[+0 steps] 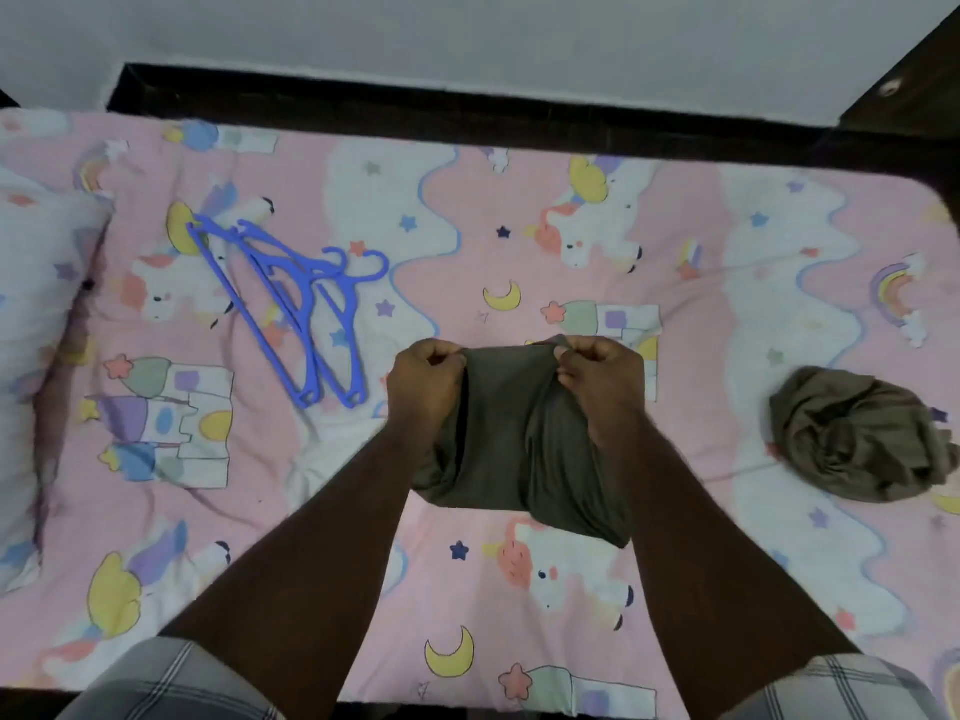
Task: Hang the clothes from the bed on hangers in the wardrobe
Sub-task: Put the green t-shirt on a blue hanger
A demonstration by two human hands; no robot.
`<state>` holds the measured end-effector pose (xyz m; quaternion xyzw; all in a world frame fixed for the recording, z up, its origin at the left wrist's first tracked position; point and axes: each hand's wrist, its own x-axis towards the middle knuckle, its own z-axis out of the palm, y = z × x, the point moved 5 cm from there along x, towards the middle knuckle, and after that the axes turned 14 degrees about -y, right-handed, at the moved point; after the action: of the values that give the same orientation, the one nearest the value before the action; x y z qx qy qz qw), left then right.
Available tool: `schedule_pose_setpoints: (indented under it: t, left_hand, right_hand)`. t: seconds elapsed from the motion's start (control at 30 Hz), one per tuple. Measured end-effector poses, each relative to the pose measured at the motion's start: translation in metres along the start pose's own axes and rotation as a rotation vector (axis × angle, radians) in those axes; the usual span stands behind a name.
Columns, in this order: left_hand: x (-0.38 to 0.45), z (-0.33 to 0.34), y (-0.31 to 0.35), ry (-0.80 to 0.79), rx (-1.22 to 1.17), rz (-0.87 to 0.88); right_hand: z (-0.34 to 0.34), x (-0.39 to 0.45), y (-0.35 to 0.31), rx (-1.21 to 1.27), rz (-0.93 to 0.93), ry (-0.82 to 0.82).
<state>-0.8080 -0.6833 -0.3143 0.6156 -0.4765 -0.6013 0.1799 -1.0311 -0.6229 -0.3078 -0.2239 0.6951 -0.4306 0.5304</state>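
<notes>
The olive garment [519, 433] is pinched at its top edge by the left hand [423, 384] and right hand [602, 381] over the bed's [467, 210] middle, while the blue hangers [291, 304] lie nearer the left hand, toward the pillow end.

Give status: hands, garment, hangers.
Left hand and right hand both pinch the dark garment by its top edge above the bed. Blue hangers lie untouched, left. Second garment crumpled, right. Nothing in the way.

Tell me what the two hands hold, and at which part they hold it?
Both hands hold the dark olive garment by its upper edge: the left hand pinches the left end, the right hand the right end. The rest hangs down.
</notes>
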Motion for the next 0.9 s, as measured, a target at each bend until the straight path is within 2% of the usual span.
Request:
schedule_pose_setpoints:
  t: [0.13,0.33,0.53,0.63,0.73,0.9]
  left_hand:
    - [-0.013,-0.009,0.074,-0.003,-0.169,0.103]
    - [-0.050,-0.023,0.205,-0.028,-0.390,0.375]
    - [-0.102,-0.039,0.296,-0.063,-0.480,0.587]
    - [-0.126,-0.037,0.310,-0.079,-0.480,0.647]
    - [-0.139,-0.031,0.290,-0.088,-0.434,0.625]
    - [-0.133,-0.013,0.177,-0.110,-0.165,0.396]
  right_hand:
    - [-0.007,-0.020,-0.085,0.149,-0.185,-0.020]
    - [-0.018,-0.066,-0.219,0.321,-0.472,-0.058]
    - [-0.031,-0.131,-0.300,0.382,-0.677,-0.067]
    - [-0.039,-0.156,-0.310,0.371,-0.733,-0.078]
    - [-0.044,-0.168,-0.287,0.345,-0.706,-0.081]
    - [-0.050,-0.168,-0.165,0.283,-0.426,-0.031]
